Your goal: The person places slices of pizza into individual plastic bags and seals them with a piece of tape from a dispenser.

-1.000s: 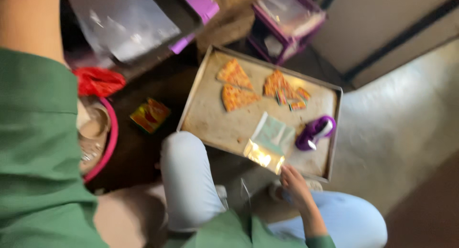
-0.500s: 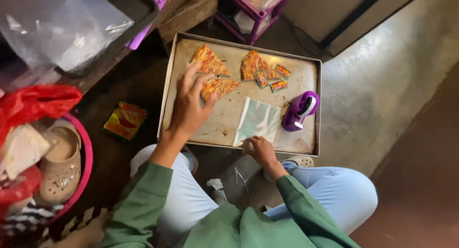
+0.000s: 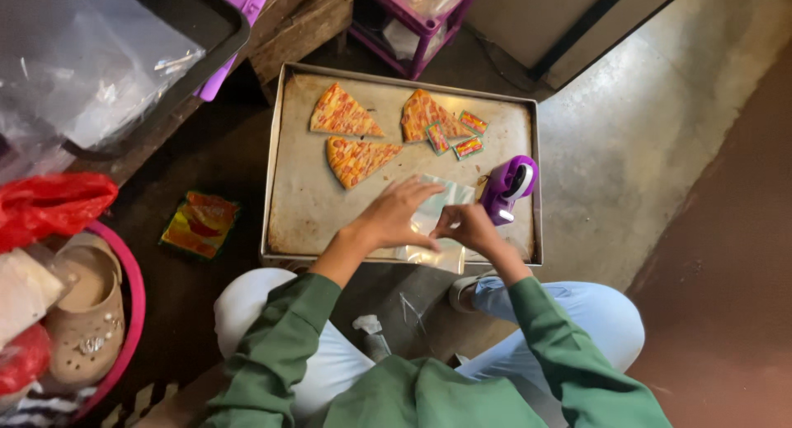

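Note:
A metal baking tray (image 3: 313, 213) lies on the floor in front of my knees. Three pizza slices (image 3: 356, 160) sit at its far end, with small colourful sachets (image 3: 452, 137) beside them. Near the tray's front edge lies a clear plastic bag (image 3: 441, 209). My left hand (image 3: 394, 215) rests flat on the bag with fingers spread. My right hand (image 3: 469, 228) pinches the bag's right edge. A purple tape dispenser (image 3: 508, 184) stands just right of my right hand.
A colourful wrapper (image 3: 200, 223) lies on the dark floor left of the tray. A pink basin (image 3: 132, 300) with a beige clog (image 3: 87, 316) and a red bag (image 3: 49, 207) is at the left. A purple rack (image 3: 412, 15) stands behind the tray.
My left hand has drawn back from the pizza slices to the plastic bag. My right hand has moved up onto the bag's edge. The view has shifted closer.

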